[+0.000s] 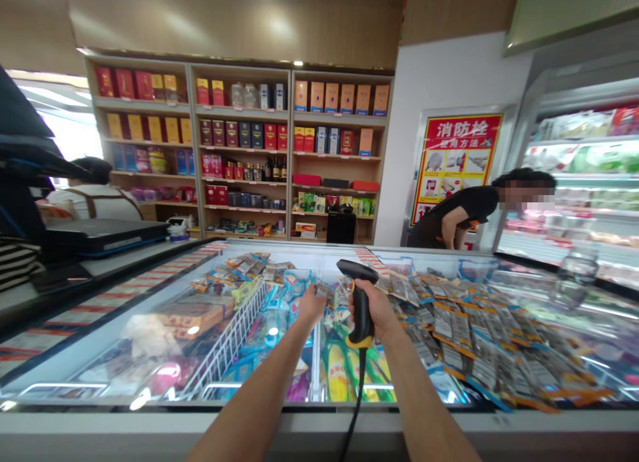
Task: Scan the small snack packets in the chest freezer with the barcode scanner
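My right hand [377,307] is wrapped round the handle of a black and yellow barcode scanner [363,315]. The scanner stands upright with its head tipped to the left, and its cable runs down toward me. Just left of it, my left hand [311,303] is closed on the edge of a small snack packet [325,290], which is partly hidden by the fingers. Both hands are above the glass top of a chest freezer [319,419]. To the right, a large pile of snack packets [479,329] with orange and blue edges lies on the glass; a smaller heap [244,269] lies at the far left.
Under the glass are a white wire basket divider [227,342] and yellow corn packs [337,372]. A clear jar [574,275] stands at right, a flat black device [107,235] at left. One person [464,209] bends beyond the freezer; another [97,192] is at far left.
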The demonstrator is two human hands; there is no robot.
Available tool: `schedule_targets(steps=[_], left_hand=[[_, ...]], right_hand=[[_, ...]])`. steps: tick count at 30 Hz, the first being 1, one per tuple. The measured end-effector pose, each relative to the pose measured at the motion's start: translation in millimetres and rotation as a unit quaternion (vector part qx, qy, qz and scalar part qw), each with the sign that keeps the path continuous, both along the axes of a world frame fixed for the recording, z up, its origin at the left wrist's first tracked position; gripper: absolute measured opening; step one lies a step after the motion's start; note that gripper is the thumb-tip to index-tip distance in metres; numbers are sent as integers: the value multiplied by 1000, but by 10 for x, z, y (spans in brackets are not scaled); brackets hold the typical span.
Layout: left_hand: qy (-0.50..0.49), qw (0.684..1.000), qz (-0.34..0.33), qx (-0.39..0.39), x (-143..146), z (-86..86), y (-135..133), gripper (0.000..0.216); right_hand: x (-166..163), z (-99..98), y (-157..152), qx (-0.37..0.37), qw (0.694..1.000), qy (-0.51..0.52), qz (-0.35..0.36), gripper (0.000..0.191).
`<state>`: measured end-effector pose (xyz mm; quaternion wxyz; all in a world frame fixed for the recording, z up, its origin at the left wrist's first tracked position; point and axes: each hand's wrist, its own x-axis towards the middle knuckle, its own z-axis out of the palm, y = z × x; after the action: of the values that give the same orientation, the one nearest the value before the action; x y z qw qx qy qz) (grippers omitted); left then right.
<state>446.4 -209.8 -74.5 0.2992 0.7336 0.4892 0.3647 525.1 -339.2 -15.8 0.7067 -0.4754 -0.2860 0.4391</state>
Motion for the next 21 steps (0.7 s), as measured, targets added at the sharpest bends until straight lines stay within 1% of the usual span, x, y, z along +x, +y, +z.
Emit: schedule_targets(steps=[3, 6, 8, 11, 13, 15, 18, 21], left_hand=[[68, 997, -10, 35, 103, 47, -62, 30], [119, 990, 10, 74, 51, 125, -45, 31], [143, 984, 40, 93, -77, 179, 53, 36], [169, 976, 82, 111, -354, 217, 316, 41], [185, 971, 91, 117, -540, 196, 503, 40], [202, 969, 86, 115, -691, 153, 638, 37], [218, 966, 80, 115, -844, 113, 697, 29], [220, 963, 109, 115, -955, 154, 649, 30]], right_hand=[[-2, -15, 12, -4, 1000, -4, 1, 19], [-5, -37, 25, -7, 1000, -10, 2, 19], [-13, -59, 39, -19, 1000, -9, 2, 20], [-44, -91, 78, -35, 999, -4, 15, 22], [-72, -103, 109, -47, 999, -7, 22, 23], [-99, -101, 132, -53, 998, -12, 28, 22], [-131, -80, 136, -52, 998, -8, 43, 21], [-167, -62, 125, -57, 997, 7, 50, 19]])
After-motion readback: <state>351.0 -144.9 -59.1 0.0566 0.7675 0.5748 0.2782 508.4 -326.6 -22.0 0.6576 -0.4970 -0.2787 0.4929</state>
